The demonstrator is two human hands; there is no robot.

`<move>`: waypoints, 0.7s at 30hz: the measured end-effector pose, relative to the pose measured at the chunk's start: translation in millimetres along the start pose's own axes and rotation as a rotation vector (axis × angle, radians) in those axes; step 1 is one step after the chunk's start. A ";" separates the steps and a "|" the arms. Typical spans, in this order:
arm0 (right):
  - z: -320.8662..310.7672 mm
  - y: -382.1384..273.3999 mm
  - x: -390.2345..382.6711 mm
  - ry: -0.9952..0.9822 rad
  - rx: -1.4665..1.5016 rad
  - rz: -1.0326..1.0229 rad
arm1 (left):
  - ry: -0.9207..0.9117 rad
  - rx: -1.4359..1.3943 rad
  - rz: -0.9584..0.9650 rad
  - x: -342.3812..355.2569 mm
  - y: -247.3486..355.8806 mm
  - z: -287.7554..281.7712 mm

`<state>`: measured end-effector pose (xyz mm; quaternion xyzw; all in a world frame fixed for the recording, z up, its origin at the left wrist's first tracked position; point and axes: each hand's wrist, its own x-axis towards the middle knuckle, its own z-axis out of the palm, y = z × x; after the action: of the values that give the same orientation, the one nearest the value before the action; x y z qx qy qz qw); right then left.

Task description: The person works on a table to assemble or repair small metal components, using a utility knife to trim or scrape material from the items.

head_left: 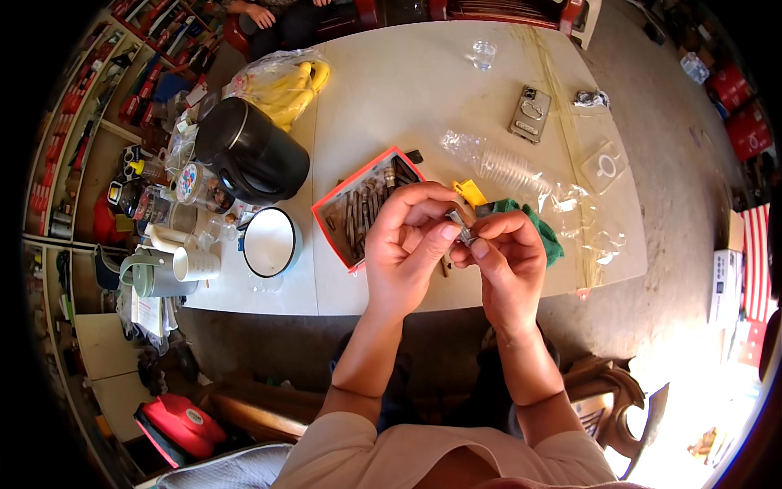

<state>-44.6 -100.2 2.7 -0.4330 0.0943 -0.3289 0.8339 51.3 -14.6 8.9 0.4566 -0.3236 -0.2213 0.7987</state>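
Far left on my pale, smooth tabletop [391,90]: a white cylindrical mug [195,264] with a side handle, hard and smooth. Next, a bulky black rounded jug [257,147], glossy; then a round white bowl [271,236] with a dark rim, looks like enamel. Behind, yellow curved bananas [293,90] in crinkly clear plastic.

Nearer the middle, an open orange-red shallow box [332,241], probably cardboard, holding long dark metal rods [358,216], slim, hard, some looking stained.

Right of that, my left hand [414,236], raised over the table's near part: thumb and forefinger pinching a small silvery-grey metal piece [462,225], other fingers curled. The piece sits between both hands, clear of the tabletop. Should be light, stiff, not fragile; shiny faces could get slippery if oily. Best hold: fingertips on opposite sides, near each end. Exact shape partly covered by my fingers, can't tell.

Beside it, a bright yellow angular piece [470,193], likely plastic. My right hand [509,253] pinches the piece's other side, thumb against fingertips.

Beyond: a ribbed clear sleeve of stacked plastic cups [513,169], thin and crinkly; a flat grey phone [529,114] with a ring on it; a dark green cloth [543,232], soft, bunched.
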 end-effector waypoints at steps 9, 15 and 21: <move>-1.5 1.1 -0.3 0.008 0.040 -0.041 | 0.067 -0.055 -0.006 -0.3 2.7 6.6; 2.6 -0.2 -4.8 0.080 -0.228 -0.188 | 0.090 0.030 0.069 -1.3 -6.1 2.3; 3.7 1.4 -5.4 0.091 -0.432 -0.367 | 0.034 -0.060 0.057 -2.4 -6.2 0.6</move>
<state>-46.5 -93.8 3.2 -0.5952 0.1194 -0.4656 0.6440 48.9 -16.4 3.0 0.4268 -0.3161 -0.2005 0.8233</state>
